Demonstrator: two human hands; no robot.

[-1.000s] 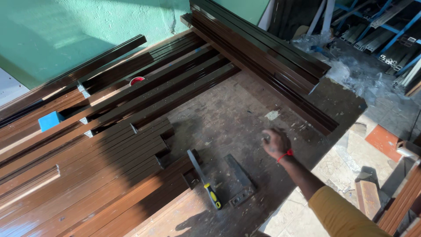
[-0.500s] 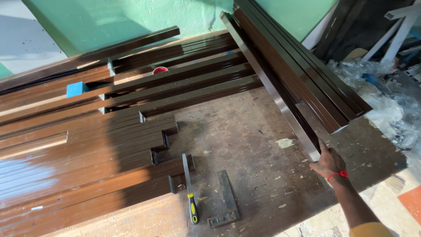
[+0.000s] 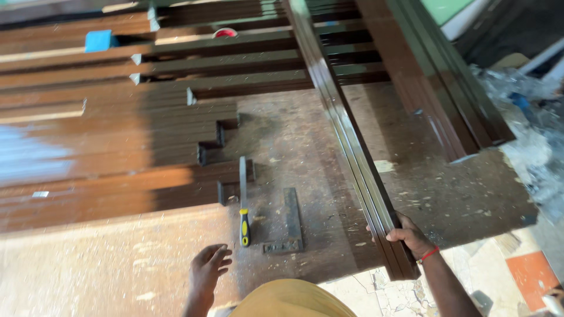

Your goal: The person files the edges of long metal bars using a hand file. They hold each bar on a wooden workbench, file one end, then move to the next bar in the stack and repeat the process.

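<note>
Along the left and upper left of the frame, a bed of dark brown metal profiles (image 3: 117, 141) lies side by side on the table (image 3: 106, 258), their cut ends stepping down toward the centre. A small blue block (image 3: 97, 40) sits on them at the upper left, and a red-rimmed round object (image 3: 224, 33) shows between profiles near the top.

At the lower centre-left, the left hand (image 3: 207, 273) rests on the worn, pale-scuffed table surface, fingers (image 3: 218, 257) loosely spread and released, holding nothing. Just beside it, to the right, lies a flat file with a yellow and black handle (image 3: 243, 202), pointing up the frame toward the profile ends. Next to that is a dark metal square (image 3: 288, 226), flat on the table.

Right of centre, a long brown profile (image 3: 346, 141) runs diagonally from the top of the frame down to the table's lower edge. The right hand (image 3: 408, 238), with a red band on the wrist, grips its near end, fingers clenched around it where it overhangs the edge. Further right, a stack of similar profiles (image 3: 440, 82) lies at the same angle. Crumpled plastic wrap (image 3: 529, 135) fills the far right, above a tiled floor (image 3: 529, 276).
</note>
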